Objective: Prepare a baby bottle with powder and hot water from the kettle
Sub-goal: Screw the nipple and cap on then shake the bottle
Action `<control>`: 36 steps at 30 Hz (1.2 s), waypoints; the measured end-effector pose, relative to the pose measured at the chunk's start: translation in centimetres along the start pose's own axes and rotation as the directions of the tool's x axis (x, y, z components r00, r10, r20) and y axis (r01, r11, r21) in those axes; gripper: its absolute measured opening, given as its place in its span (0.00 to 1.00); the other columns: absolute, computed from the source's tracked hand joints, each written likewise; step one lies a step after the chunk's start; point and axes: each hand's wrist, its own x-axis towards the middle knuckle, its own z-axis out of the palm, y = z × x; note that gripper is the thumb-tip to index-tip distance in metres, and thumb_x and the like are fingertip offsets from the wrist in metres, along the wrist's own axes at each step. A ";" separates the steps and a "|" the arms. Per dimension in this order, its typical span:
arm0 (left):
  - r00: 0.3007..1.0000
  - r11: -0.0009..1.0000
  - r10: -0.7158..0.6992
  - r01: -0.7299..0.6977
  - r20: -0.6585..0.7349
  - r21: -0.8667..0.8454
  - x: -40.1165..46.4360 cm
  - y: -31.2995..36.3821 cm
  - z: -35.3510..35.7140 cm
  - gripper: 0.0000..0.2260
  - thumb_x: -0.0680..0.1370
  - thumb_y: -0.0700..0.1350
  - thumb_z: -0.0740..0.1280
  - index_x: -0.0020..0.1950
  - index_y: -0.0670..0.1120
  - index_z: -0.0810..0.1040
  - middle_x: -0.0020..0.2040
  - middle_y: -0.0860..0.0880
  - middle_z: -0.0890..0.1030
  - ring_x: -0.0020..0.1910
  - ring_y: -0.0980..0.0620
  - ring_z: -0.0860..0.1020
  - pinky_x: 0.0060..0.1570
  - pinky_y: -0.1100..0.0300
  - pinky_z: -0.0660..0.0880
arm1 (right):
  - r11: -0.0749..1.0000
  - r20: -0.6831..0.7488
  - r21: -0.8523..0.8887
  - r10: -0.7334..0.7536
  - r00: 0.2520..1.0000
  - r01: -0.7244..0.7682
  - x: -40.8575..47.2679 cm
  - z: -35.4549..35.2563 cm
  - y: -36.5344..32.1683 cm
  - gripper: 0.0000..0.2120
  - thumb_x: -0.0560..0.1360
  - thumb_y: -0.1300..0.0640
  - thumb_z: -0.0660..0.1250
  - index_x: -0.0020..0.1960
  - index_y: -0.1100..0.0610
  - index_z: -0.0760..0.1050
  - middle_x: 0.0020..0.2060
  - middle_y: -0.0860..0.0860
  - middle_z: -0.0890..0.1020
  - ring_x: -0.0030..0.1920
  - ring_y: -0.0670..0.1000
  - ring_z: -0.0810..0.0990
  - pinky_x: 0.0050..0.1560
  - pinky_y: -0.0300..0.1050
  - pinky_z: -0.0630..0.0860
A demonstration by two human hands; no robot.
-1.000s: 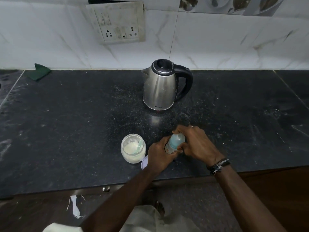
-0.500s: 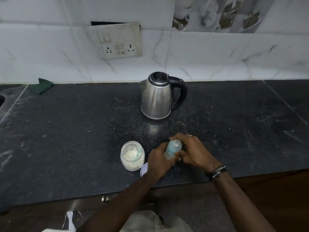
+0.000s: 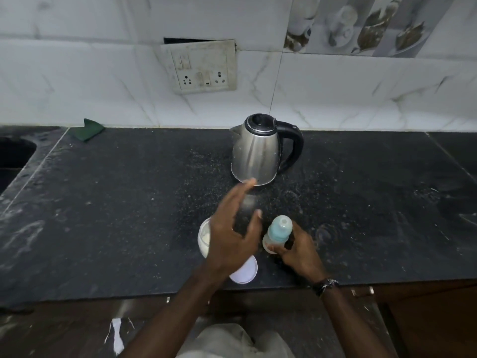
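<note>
Bottle (image 3: 278, 232) stands capped on the bench (image 3: 129, 215), near the front edge, gripped low by the right hand (image 3: 296, 250). Left hand (image 3: 233, 228) hovers open and empty, fingers pointing to the kettle (image 3: 260, 151). Powder jar (image 3: 204, 237) sits open under it, lid (image 3: 245, 273) beside. Likely stage: preparing to pour. Next: uncap bottle, take kettle handle.

The kettle (image 3: 255, 151) is brushed steel with a soft shine, its lid and handle (image 3: 294, 146) glossy black plastic. The counter (image 3: 116, 202) is dark polished stone, speckled and dusted with pale powder. The bottle (image 3: 277, 232) looks like cloudy plastic with a smooth pale blue cap. The jar (image 3: 204, 239) is clear and glossy; its lid (image 3: 245, 273) is matt white. Wall tiles (image 3: 77, 81) are glossy white marble-look. The cloth (image 3: 89, 129) is matt green.
</note>
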 end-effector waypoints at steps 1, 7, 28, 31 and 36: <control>0.995 1.000 0.017 -0.015 -0.101 0.022 0.6 -0.2 -0.8 0.20 0.75 0.30 0.70 0.67 0.35 0.75 0.65 0.42 0.79 0.65 0.44 0.78 0.63 0.49 0.76 | 1.000 -0.012 -0.003 0.001 1.000 -0.001 -0.1 0.2 -0.1 0.32 0.67 0.54 0.80 0.68 0.54 0.73 0.59 0.45 0.81 0.59 0.46 0.79 0.61 0.44 0.76; 0.886 0.973 -0.039 0.139 -0.462 0.184 0.4 -8.2 -6.0 0.10 0.78 0.32 0.65 0.59 0.35 0.80 0.54 0.41 0.84 0.52 0.44 0.83 0.54 0.51 0.80 | 0.986 -0.054 -0.169 -0.008 0.999 -0.002 0.5 -0.6 -0.6 0.27 0.66 0.47 0.80 0.61 0.53 0.78 0.51 0.49 0.86 0.48 0.49 0.84 0.49 0.49 0.81; 0.874 0.615 -0.482 0.284 0.066 0.736 -7.2 -17.6 -10.3 0.21 0.79 0.45 0.58 0.68 0.35 0.75 0.68 0.36 0.76 0.71 0.37 0.71 0.73 0.45 0.63 | 0.999 -0.079 0.003 0.045 0.996 -0.045 1.8 -1.6 -5.1 0.24 0.61 0.49 0.83 0.53 0.55 0.81 0.46 0.48 0.87 0.45 0.48 0.86 0.50 0.54 0.83; 0.874 0.616 -0.482 0.285 0.065 0.734 -7.1 -17.4 -10.3 0.21 0.79 0.45 0.58 0.68 0.35 0.75 0.68 0.36 0.76 0.71 0.37 0.71 0.73 0.44 0.64 | 0.990 -0.109 0.066 0.131 0.985 -0.125 1.9 -1.6 -5.6 0.27 0.61 0.45 0.82 0.55 0.54 0.79 0.49 0.48 0.86 0.47 0.49 0.85 0.49 0.53 0.82; 0.878 0.625 -0.474 0.284 0.065 0.727 -7.0 -17.2 -10.3 0.20 0.79 0.45 0.59 0.67 0.36 0.75 0.68 0.36 0.76 0.70 0.37 0.72 0.72 0.42 0.67 | 0.984 -0.109 0.135 0.131 0.985 -0.116 2.1 -1.6 -5.1 0.26 0.62 0.51 0.83 0.57 0.57 0.80 0.50 0.50 0.86 0.46 0.46 0.85 0.49 0.47 0.83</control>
